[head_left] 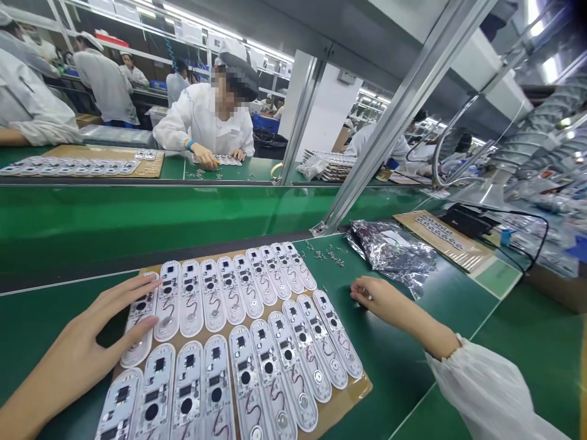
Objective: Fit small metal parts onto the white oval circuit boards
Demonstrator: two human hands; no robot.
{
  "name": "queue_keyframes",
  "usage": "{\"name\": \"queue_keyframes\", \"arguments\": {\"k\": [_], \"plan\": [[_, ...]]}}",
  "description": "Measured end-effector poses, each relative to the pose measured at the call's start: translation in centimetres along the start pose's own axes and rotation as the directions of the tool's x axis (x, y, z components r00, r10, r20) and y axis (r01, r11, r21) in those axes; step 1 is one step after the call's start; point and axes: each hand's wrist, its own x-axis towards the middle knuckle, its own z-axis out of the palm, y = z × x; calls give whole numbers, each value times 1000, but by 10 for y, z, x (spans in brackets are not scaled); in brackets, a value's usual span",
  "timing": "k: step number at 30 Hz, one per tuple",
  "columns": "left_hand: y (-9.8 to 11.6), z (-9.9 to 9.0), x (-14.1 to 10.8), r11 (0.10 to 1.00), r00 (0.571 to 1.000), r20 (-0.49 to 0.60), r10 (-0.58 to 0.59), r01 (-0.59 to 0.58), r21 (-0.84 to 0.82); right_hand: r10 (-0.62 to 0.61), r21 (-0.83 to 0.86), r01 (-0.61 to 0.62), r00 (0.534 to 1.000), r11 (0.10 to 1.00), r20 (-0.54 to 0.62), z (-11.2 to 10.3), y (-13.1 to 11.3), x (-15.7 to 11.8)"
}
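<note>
Two rows of long white rounded casings with circuit boards, black chips and thin red wires lie on a brown cardboard sheet (339, 406). My left hand (87, 336) rests over the leftmost casing (140, 315) of the far row, thumb and fingers stretched apart across it. To the right of the cardboard, my right hand (373, 299) is low over the green bench, its fingers curled together. A tiny pale spot shows at those fingers; I cannot make out what it is. Small loose metal pieces (331, 255), possibly screws, lie scattered beyond my right hand.
A crumpled silvery bag (394, 247) lies behind my right hand, with another cardboard sheet (474, 260) of small parts beyond. A slanted metal post (367, 177) rises at the bench's back edge. Across the green divider (151, 211), a co-worker (206, 122) handles similar boards.
</note>
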Motion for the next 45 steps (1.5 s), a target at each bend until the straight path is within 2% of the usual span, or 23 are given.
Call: {"name": "queue_keyframes", "arguments": {"k": [6, 10, 14, 18, 21, 24, 27, 30, 33, 37, 40, 45], "plan": [[20, -1, -4, 992, 997, -75, -32, 22, -124, -30, -183, 44, 996, 982, 81, -8, -10, 12], [19, -2, -4, 995, 999, -43, 8, -12, -98, -38, -278, 77, 989, 958, 144, -15, -22, 22], [21, -4, -5, 992, 997, -76, 3, -13, -127, -94, -296, 157, 972, 942, 217, -35, -36, 28], [29, -4, -5, 989, 994, -102, 26, -40, -143, -224, -262, 296, 936, 919, 272, -57, -58, 34], [34, -5, -5, 987, 994, -105, 32, -48, -156, -358, -238, 435, 882, 868, 308, -67, -91, 43], [37, -6, -6, 984, 994, -105, 31, -49, -173, -509, -230, 588, 798, 775, 324, -69, -137, 54], [41, -9, -7, 977, 992, -123, 4, -30, -211, -667, -190, 725, 686, 662, 291, -66, -190, 66], [45, -10, -8, 955, 988, -130, -79, 38, -295, -798, -175, 836, 549, 521, 247, -58, -242, 76], [47, -11, -9, 874, 983, -110, -150, 80, -480, -868, -148, 898, 439, 415, 233, -48, -288, 85], [43, -11, -9, 704, 948, -117, -296, 133, -698, -920, -101, 934, 355, 342, 168, -42, -326, 94], [40, -8, -9, 600, 923, -84, -376, 174, -781, -936, -50, 940, 342, 339, 89, -40, -336, 101], [43, -4, -7, 308, 904, 61, -424, 207, -928, -936, 29, 935, 352, 352, 8, -33, -335, 109]]}}
